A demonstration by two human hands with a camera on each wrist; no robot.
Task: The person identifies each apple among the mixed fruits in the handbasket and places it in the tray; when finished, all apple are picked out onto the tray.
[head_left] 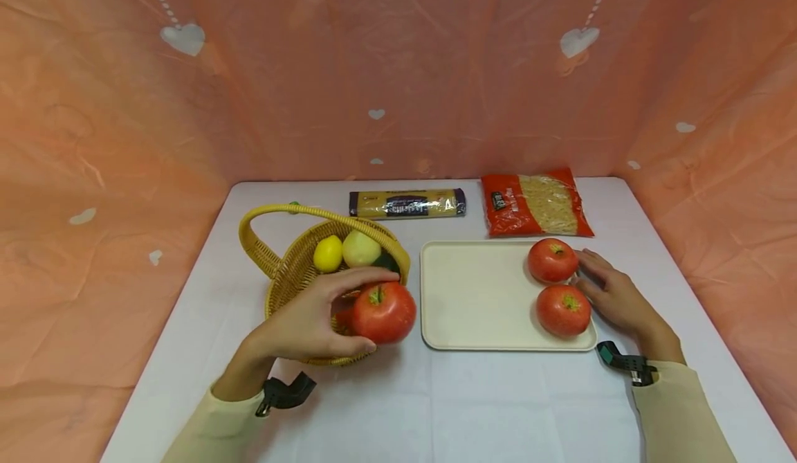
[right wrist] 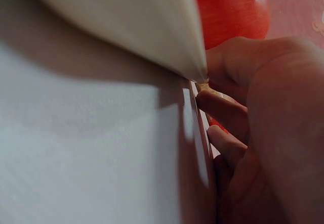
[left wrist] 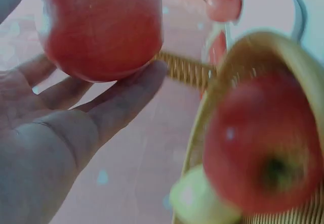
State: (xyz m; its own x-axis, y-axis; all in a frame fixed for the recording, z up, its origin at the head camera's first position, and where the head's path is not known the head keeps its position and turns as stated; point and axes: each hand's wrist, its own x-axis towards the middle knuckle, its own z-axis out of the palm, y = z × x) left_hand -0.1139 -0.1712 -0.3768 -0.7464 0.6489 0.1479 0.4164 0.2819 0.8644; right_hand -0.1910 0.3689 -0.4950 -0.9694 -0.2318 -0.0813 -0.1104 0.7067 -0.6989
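My left hand (head_left: 317,318) holds a red apple (head_left: 385,313) between thumb and fingers, over the near right side of a yellow woven basket (head_left: 280,304). In the left wrist view, the fingers curve under the held apple (left wrist: 104,29), and another red apple (left wrist: 263,143) lies in the basket. A lemon (head_left: 328,254), a pale green round fruit (head_left: 361,248) and a partly hidden dark green piece sit there too. My right hand (head_left: 623,304) pinches the right edge of a cream tray (head_left: 479,297), thumb at its rim (right wrist: 195,57). On the tray's right side rest two red apples (head_left: 563,310).
Behind the basket lies a long pack of spaghetti (head_left: 407,204). A red and clear bag of pale dry food (head_left: 537,203) lies behind the tray. The basket handle (head_left: 311,210) arches up over the fruit. Pink-orange cloth (head_left: 398,68) surrounds the white table (head_left: 473,407).
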